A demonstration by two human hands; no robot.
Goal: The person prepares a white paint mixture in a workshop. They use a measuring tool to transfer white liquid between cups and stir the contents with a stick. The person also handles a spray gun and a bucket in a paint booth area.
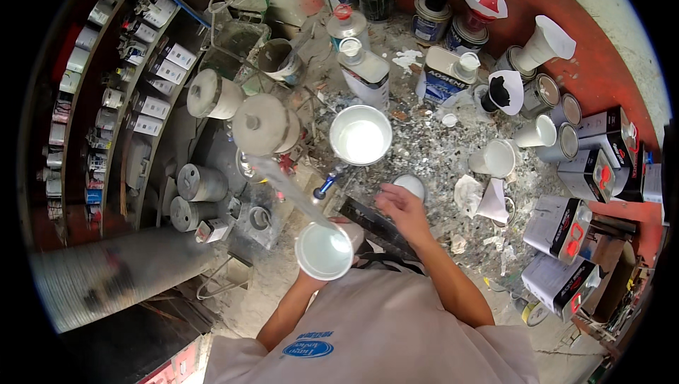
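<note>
"Holding the white bucket [300, 257] with one hand, what did you fear?"

"A spill, in my judgement. If my left grip [305, 282] tilted or loosened, what looked like pale liquid [324, 248] could wet my shirt [382, 320]. Also the blurred grey strip [297, 193] reached near the rim; a knock from it could cause splashing."

"Where was the bucket from your grips?"

"The left one was closed around it, partly hidden behind. My right grip [401, 208] was apart, to the right, seemingly empty, with the fingers half bent, near a pale round container [410, 187]."
</note>
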